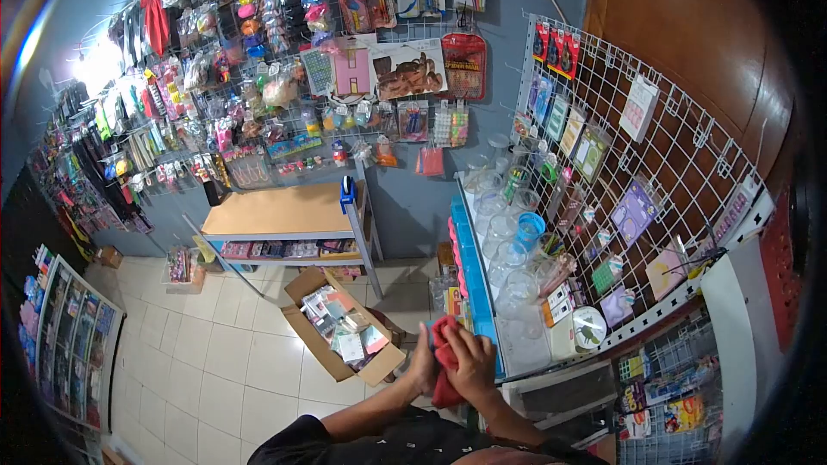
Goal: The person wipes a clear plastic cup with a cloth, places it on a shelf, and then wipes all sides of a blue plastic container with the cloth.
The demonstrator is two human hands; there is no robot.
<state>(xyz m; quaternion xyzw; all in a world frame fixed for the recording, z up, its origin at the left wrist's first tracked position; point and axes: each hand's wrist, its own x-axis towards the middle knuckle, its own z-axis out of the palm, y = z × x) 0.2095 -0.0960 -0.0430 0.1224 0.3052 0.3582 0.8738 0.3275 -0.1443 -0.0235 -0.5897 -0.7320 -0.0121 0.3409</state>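
Note:
In front of my body, a bunched red cloth point(444, 390) is between my two hands. My right hand point(471, 363) is closed over the cloth, its fingers bent across it. Close against its other side, my left hand point(419, 368) is closed too. A small bluish edge shows at the top of the left hand; the cloth and fingers hide the rest of what it holds. Just right of the hands is a white shelf top point(527, 346) with several clear plastic jars point(517, 288) and a blue cup point(531, 226).
An open cardboard box point(379, 368) of packaged goods stands on the tiled floor point(207, 349). Behind it is a metal rack with a brown top point(280, 209). Hanging goods cover the wall grid; a white wire grid point(689, 155) rises at the right. A display case point(73, 336) stands left.

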